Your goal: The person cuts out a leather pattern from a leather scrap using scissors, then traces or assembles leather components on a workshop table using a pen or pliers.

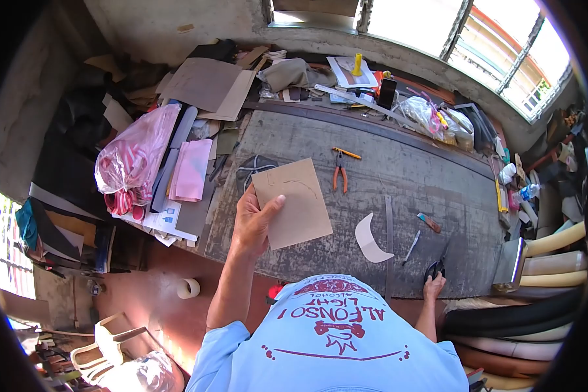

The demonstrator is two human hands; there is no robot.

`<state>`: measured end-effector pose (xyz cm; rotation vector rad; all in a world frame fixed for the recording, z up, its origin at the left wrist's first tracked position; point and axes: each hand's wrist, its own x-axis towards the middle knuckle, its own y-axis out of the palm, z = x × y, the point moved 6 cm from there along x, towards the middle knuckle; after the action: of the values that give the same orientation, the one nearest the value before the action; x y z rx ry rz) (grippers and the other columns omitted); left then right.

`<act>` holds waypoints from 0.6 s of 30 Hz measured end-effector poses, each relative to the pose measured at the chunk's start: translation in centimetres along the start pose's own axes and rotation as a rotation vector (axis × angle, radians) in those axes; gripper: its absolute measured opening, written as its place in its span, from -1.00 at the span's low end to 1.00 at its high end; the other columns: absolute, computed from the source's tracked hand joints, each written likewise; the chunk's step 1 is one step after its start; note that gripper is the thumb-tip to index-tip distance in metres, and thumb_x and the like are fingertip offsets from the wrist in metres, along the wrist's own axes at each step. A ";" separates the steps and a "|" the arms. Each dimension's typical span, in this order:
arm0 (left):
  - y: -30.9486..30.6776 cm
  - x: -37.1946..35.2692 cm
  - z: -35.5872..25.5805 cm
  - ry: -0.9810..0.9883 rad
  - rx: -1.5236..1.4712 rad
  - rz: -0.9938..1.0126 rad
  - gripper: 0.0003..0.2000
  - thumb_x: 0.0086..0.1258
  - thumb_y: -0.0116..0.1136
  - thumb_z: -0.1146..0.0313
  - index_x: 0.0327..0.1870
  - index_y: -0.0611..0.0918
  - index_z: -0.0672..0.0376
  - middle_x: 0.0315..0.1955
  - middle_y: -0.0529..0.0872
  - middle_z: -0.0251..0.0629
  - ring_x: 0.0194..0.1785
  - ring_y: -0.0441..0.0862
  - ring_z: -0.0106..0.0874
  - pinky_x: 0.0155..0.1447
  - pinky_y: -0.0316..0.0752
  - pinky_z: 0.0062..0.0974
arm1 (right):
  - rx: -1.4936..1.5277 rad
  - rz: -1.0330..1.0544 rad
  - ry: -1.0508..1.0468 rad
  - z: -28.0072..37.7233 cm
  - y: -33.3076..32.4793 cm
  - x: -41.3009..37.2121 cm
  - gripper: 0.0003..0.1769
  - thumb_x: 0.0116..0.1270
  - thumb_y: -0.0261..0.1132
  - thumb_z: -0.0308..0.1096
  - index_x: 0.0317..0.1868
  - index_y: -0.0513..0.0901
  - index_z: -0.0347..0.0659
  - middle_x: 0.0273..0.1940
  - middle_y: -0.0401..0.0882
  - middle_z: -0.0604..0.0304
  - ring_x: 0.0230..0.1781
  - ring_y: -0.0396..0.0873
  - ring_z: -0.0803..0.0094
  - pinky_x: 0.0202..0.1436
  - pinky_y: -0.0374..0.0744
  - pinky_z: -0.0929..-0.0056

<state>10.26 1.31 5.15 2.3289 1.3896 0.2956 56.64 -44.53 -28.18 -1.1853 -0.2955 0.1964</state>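
My left hand [258,215] is closed on a square piece of brown cardboard [297,212], thumb on its upper face. A curved line is drawn near the top of the cardboard, which is held above the worktable [281,137]. At the table's near right, my right hand [434,286] is closed around the handles of black scissors [436,266], their blades pointing away from me. Between the hands lies a pale crescent-shaped cutout [372,240], with a metal ruler [389,228] beside it. A pen [411,247] and a small wooden-handled knife [429,222] lie left of the scissors.
Orange-handled pincers [340,176] and a yellow pencil-like tool [347,153] lie mid-table. Bagged pink material [137,157] and stacked sheets [202,85] crowd the left. A phone [387,93] and plastic bags [424,114] line the back. Material rolls [555,264] stand at right.
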 end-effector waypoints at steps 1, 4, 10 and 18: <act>0.0 0.1 0.0 0.006 -0.001 0.002 -0.63 0.37 0.21 0.48 0.16 0.45 0.29 0.00 0.66 -0.13 0.03 0.65 -0.41 0.12 0.59 -0.38 | -0.020 0.019 0.014 0.2 0.1 -0.1 -0.47 0.22 0.35 -0.39 0.21 0.48 -0.29 0.04 0.47 -0.20 0.12 0.45 -0.13 0.23 0.42 0.07; 0.1 0.3 0.1 0.011 0.001 0.006 -0.62 0.35 0.23 0.48 0.16 0.45 0.29 0.01 0.65 -0.13 0.05 0.64 -0.41 0.14 0.57 -0.36 | -0.045 0.045 0.043 0.2 0.1 0.4 -0.44 0.16 0.37 -0.45 0.21 0.47 -0.25 0.03 0.46 -0.21 0.11 0.45 -0.13 0.22 0.42 0.05; -0.1 0.5 0.1 0.005 0.007 0.008 -0.60 0.34 0.23 0.49 0.17 0.44 0.30 0.02 0.65 -0.14 0.06 0.64 -0.41 0.16 0.55 -0.36 | -0.029 0.082 0.111 -0.6 0.1 1.3 -0.43 0.06 0.40 -0.52 0.13 0.48 -0.14 0.00 0.47 -0.20 0.06 0.48 -0.15 0.18 0.44 0.02; -0.2 0.9 -0.2 0.020 -0.004 0.025 -0.57 0.33 0.25 0.47 0.19 0.43 0.30 0.01 0.65 -0.13 0.06 0.64 -0.41 0.16 0.55 -0.36 | 0.011 0.137 0.174 -0.8 -0.3 2.7 -0.44 -0.06 0.31 -0.48 0.03 0.37 -0.25 -0.13 0.58 -0.32 -0.01 0.56 -0.27 0.09 0.50 -0.02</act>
<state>10.45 2.22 5.27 2.3474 1.3690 0.3295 59.49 -44.49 -27.88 -1.2037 -0.0611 0.2124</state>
